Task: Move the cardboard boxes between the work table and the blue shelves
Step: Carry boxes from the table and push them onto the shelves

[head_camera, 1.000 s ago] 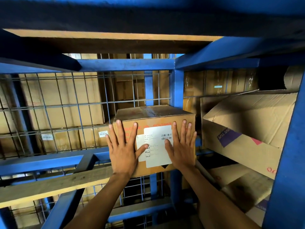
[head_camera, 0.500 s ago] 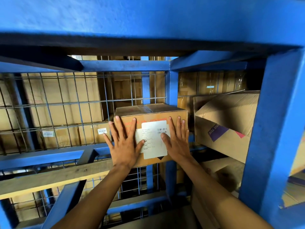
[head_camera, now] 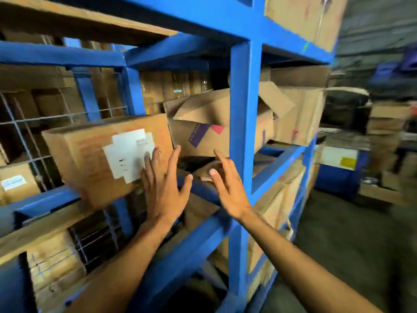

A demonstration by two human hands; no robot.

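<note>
Both hands lift off the labelled box (head_camera: 106, 159), now seated on the blue shelf (head_camera: 243, 132). Left hand (head_camera: 165, 184) and right hand (head_camera: 228, 188): grip released. Placement complete; next, fetch another box from the table.

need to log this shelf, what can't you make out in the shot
- Print on the white label of the box, head view: motion blur, and the left hand covers one corner.
- The box's lower left corner: smeared by blur.
- Whether the right hand touches anything: cannot tell.
- Bent box: partly behind the blue post.
- Stacks at far right: blurred.
</note>
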